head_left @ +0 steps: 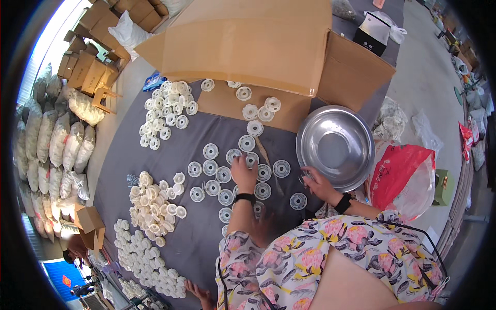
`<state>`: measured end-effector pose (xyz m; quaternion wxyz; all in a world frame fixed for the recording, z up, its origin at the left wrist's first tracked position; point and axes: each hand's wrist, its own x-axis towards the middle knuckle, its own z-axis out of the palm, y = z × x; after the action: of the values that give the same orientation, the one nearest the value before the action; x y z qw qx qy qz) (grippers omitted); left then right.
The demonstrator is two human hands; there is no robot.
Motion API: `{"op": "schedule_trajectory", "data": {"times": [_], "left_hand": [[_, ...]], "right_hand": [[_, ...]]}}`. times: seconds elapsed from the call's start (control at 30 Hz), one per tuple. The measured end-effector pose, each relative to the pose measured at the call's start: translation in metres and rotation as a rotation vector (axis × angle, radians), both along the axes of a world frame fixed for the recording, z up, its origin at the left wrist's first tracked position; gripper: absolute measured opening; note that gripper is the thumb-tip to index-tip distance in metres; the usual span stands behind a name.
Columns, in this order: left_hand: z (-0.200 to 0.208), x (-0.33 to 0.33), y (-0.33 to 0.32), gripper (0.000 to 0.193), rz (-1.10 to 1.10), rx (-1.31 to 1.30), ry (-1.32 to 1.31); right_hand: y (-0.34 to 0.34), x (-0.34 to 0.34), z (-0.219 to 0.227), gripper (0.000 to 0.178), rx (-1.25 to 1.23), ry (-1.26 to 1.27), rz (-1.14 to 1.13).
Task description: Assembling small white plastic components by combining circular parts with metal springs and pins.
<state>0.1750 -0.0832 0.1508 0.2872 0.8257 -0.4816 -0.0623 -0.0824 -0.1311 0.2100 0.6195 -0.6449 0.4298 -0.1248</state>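
My left hand, with a black band at the wrist, reaches over the scattered round white plastic wheels in the middle of the table. Its fingers close on the edge of one white plastic wheel. To the right, my right hand is beside the near-left rim of a shiny metal basin. Its fingers are bent together around something small that I cannot make out. Single wheels lie close to it, one wheel to the left and another wheel below. No parts show inside the basin.
A large open cardboard box stands at the far side. Piles of white parts, cream parts and more white parts lie leftward on the grey cloth. Another hand shows at the lower edge. A red-and-white bag stands right.
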Motion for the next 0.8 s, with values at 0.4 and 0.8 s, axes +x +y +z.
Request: {"op": "schedule_trajectory", "data": {"times": [0.4,0.8], "left_hand": [[0.003,0.010,0.023,0.044,0.153,-0.146,0.856],[-0.004,0.139,0.000,0.038,0.318,-0.088,-0.186]], "right_hand": [[-0.008,0.069,-0.010,0.043,0.445,-0.022,0.125],[0.006,0.032,-0.016,0.031,0.288,0.186,0.278]]}}
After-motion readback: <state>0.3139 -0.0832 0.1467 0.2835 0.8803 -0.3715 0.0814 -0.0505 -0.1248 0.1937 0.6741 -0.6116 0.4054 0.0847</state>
